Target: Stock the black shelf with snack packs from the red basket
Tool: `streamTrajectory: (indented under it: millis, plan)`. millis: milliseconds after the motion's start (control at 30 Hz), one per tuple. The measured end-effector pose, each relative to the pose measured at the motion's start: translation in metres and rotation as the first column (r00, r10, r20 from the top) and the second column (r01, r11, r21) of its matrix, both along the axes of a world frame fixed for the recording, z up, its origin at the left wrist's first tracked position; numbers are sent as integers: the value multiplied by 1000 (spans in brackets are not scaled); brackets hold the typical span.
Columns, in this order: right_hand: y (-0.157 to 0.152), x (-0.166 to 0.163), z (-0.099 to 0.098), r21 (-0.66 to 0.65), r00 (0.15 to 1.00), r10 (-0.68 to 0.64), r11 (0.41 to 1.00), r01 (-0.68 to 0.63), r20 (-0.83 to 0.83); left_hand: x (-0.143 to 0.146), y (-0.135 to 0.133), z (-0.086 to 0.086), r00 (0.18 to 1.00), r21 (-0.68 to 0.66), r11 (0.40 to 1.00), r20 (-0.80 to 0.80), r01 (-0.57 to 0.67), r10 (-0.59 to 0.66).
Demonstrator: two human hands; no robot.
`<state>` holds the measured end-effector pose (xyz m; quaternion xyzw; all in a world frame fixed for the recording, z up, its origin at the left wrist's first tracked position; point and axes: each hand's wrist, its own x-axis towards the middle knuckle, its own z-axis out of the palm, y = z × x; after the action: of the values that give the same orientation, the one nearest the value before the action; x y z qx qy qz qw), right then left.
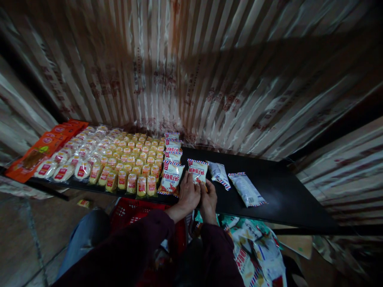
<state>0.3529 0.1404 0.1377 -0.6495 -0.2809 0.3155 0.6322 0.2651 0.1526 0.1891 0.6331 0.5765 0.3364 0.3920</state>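
My left hand (189,193) and my right hand (208,197) are close together at the lower part of a white snack bag (198,169) with red lettering and a striped edge. The fingers of both hands are bent in around its lower edge. Left of it, a column of matching snack bags (171,175) overlaps from the back to the front of the black shelf (278,191). To the right, two more bags lie on the shelf: a crumpled snack bag (219,173) and a silvery snack bag (247,190) turned back side up.
Rows of small wrapped yellow cakes (131,182), round white wrapped cakes (61,172) and orange packets (40,151) cover the shelf's left part. Below stand a red basket (128,211) and a heap of snack bags (254,247). A striped plastic sheet (191,71) hangs behind.
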Motion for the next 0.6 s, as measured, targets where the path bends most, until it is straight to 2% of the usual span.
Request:
streamTrajectory:
  millis: [267,500,600]
  plan:
    - [28,8,-7,-25,999,7,1000,-6,32,12,23,-7,999,1,1000,-54,7,-7]
    - [60,19,-14,46,998,6,999,-3,-63,23,42,8,990,18,1000,-140,24,-21]
    - [76,23,-14,101,997,29,995,-21,-77,29,50,16,989,-15,1000,-148,19,-21]
